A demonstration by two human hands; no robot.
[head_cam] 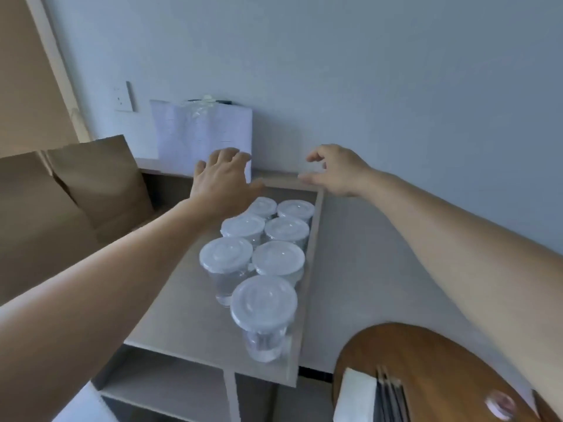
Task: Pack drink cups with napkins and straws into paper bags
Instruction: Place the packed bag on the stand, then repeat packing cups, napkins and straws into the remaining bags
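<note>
Seven clear plastic drink cups [277, 257] with white lids are standing in two close rows along the right edge of a pale shelf-unit top [182, 303], each holding a little clear liquid. The person is stretching both bare arms over them. The left hand [224, 175] is hovering at twelve o'clock from the cups, fingers spread and grasping nothing, in front of a white paper bag [207, 129] leaning on the wall; faint print on that bag is too blurred to read. The right hand [335, 169] is hanging at one o'clock, fingers loosely curled, released and empty. Brown paper bags [100, 184] are standing at nine o'clock. At five o'clock, a round wooden table [426, 354] is carrying white napkins [353, 397] beside dark straws [391, 397].
</note>
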